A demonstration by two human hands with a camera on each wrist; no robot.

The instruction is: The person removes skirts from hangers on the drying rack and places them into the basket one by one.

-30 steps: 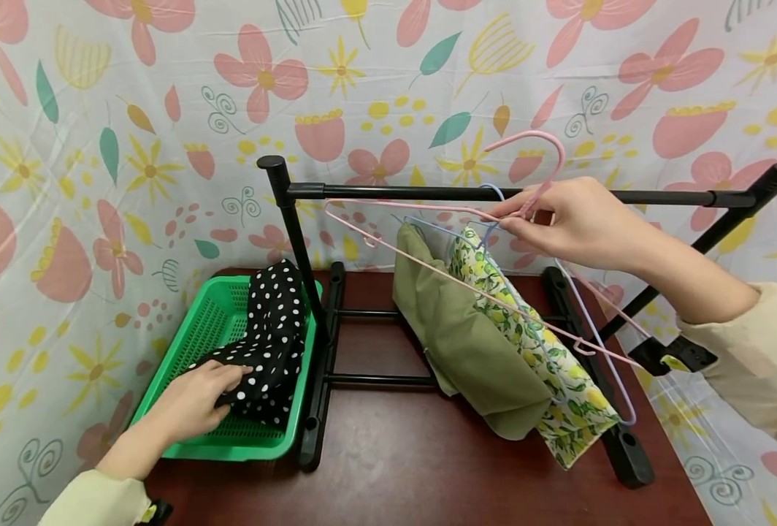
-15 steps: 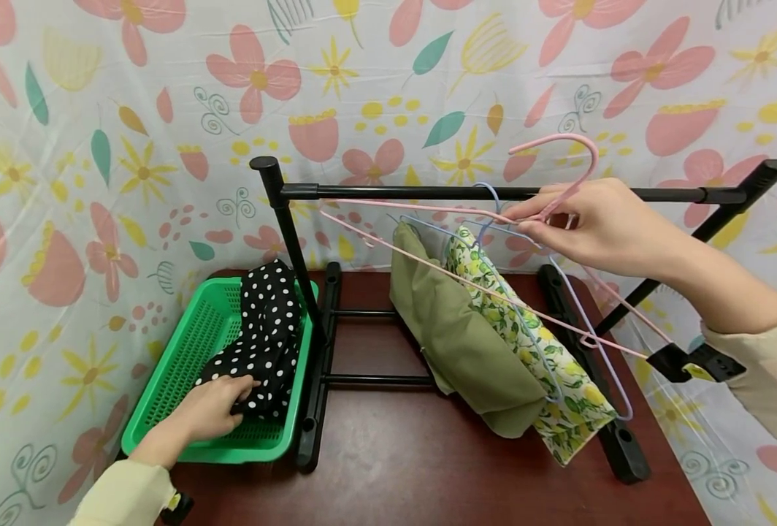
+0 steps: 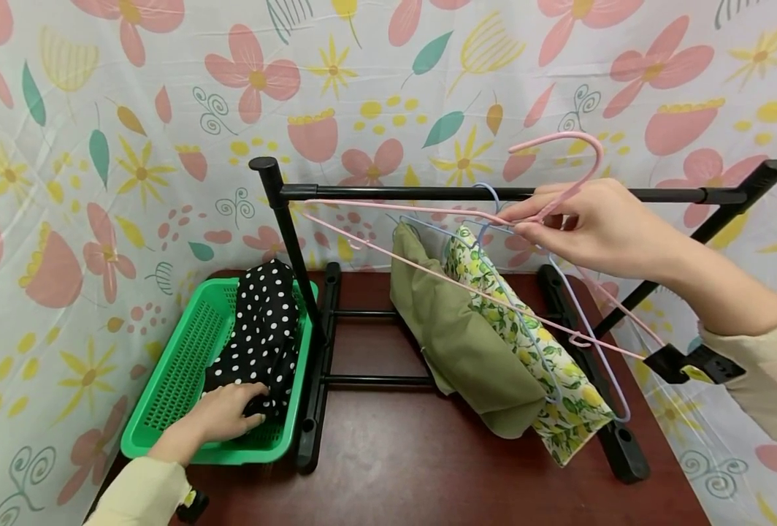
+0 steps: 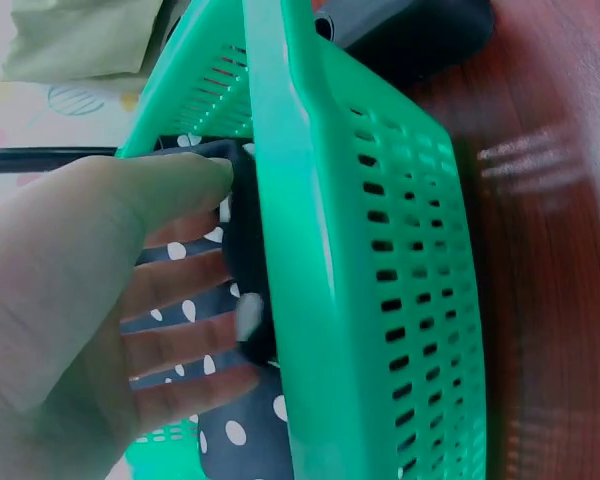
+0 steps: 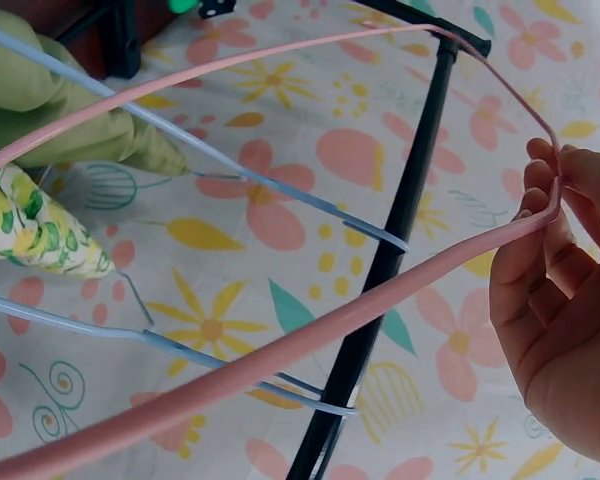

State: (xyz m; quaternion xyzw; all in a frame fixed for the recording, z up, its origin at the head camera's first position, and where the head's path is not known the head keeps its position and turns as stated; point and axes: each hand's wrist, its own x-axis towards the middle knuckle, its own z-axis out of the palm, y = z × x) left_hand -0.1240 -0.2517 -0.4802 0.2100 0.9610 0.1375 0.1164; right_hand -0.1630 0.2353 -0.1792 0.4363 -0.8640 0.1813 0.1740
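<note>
The left hand (image 3: pixel 220 413) is sliding toward the basket's (image 3: pixel 244 456) right edge, loose fingers touching spotted cloth (image 3: pixel 263 314), apparently seeking a hold. The right hand (image 3: pixel 608 226) is pinching a pink hanger (image 5: pixel 310 337).

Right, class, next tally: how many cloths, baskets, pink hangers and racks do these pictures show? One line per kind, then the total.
Cloths: 3 (black polka-dot cloth, olive cloth, lemon-print cloth)
Green basket: 1
Pink hanger: 1
Black rack: 1
Total: 6
</note>
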